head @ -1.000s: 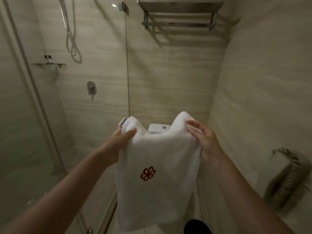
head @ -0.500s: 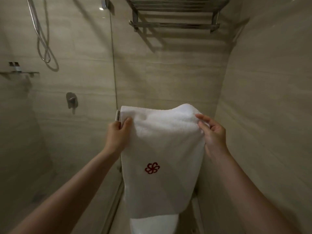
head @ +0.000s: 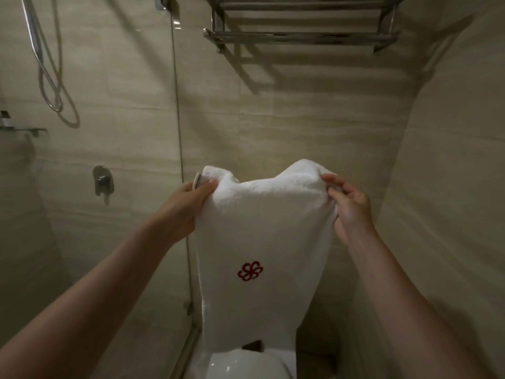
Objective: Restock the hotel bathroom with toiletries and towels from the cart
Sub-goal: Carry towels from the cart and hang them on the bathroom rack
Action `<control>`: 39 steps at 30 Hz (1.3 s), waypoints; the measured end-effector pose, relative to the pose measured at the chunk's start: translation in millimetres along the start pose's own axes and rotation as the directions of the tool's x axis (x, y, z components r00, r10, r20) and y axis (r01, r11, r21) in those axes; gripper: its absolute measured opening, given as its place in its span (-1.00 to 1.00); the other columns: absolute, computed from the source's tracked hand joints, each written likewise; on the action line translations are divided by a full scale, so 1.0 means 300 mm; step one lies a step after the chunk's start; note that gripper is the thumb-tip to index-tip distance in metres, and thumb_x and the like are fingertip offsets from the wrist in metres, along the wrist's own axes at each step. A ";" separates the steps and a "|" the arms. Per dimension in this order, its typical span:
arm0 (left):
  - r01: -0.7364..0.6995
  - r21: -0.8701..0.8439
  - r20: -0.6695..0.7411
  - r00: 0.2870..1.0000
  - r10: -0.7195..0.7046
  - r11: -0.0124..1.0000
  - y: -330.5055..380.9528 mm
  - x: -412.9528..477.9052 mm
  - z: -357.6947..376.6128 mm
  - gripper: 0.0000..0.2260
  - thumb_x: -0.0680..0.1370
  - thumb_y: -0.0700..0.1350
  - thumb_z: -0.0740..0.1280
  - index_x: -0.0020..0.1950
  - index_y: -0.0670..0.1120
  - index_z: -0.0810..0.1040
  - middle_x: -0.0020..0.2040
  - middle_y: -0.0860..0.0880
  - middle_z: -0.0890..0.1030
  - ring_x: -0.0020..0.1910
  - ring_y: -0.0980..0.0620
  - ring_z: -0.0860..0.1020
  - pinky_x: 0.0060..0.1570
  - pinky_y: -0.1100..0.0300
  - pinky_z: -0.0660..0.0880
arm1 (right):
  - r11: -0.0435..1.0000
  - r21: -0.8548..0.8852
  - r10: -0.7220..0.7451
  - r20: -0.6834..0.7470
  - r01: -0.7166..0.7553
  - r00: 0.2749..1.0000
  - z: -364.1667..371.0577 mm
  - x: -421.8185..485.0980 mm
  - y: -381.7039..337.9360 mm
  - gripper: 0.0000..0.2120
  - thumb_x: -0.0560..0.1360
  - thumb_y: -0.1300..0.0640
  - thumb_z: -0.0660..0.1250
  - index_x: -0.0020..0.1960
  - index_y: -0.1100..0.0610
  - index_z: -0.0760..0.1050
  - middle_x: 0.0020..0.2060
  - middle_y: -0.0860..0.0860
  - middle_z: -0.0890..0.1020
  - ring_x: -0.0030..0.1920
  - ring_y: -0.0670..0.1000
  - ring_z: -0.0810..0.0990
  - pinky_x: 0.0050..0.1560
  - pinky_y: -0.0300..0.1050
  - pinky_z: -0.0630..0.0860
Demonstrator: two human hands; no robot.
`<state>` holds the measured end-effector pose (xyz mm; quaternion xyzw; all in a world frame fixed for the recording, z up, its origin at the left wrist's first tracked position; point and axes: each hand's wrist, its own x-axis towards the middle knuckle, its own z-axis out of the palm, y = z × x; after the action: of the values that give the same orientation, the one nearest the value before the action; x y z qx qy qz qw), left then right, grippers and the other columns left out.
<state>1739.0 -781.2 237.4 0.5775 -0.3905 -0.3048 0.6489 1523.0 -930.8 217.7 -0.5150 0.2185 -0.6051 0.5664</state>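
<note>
A white towel (head: 262, 236) with a red embroidered logo hangs in front of me, held up by its two top corners. My left hand (head: 188, 206) pinches the top left corner, where a small label sticks out. My right hand (head: 347, 206) grips the top right corner with thumb and fingers. The top edge sags between the hands. High on the back wall, well above the towel, is a chrome towel rack (head: 300, 26) with nothing on it. The cart is out of view.
A white toilet (head: 246, 365) sits below the towel's hem. A glass shower screen (head: 177, 160) stands to the left, with a hose (head: 52, 77), a mixer valve (head: 102, 181) and a small shelf (head: 21, 129) behind it. A tiled wall closes the right side.
The towel's top edge was briefly pulled flat and now sags again in the middle. My view has shifted right and the rack sits closer overhead. Both hands keep their corners.
</note>
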 end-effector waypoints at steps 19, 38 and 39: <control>-0.475 0.239 -0.074 0.861 0.503 0.847 0.341 0.841 -0.156 -0.78 0.54 -0.13 0.31 -0.14 -0.29 0.59 -0.27 -0.14 0.51 -0.31 0.02 0.45 -0.42 0.32 0.39 | 0.899 -0.324 -0.334 -0.074 0.294 0.939 0.406 0.625 -0.050 -0.66 0.49 0.38 0.24 -0.16 -0.03 0.62 -0.10 -0.18 0.61 -0.01 -0.13 0.57 0.01 -0.29 0.51; -0.499 -0.065 -0.183 0.858 0.481 0.864 0.808 1.413 0.011 -0.80 0.59 -0.20 0.22 0.17 -0.27 0.42 -0.14 -0.13 0.50 -0.53 0.09 0.59 -0.41 0.25 0.60 | 0.874 -0.349 -0.364 -0.014 0.337 0.931 0.654 1.336 -0.319 -0.73 0.51 0.42 0.17 -0.08 0.11 0.55 0.02 0.19 0.62 -0.40 -0.07 0.67 -0.37 -0.32 0.56; -0.540 -0.082 -0.217 0.830 0.513 0.838 0.832 1.436 0.027 -0.80 0.60 -0.19 0.20 0.18 -0.27 0.43 -0.16 -0.12 0.49 -0.56 0.10 0.58 -0.39 0.21 0.61 | 0.869 -0.332 -0.390 -0.004 0.367 0.921 0.671 1.366 -0.328 -0.73 0.52 0.42 0.17 -0.04 0.12 0.55 0.01 0.21 0.63 -0.33 -0.05 0.69 -0.28 -0.28 0.59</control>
<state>1937.4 -1113.3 550.7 0.4261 -0.4500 -0.0853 0.7801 1723.6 -1213.9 530.4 -0.6120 0.2302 -0.6779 0.3360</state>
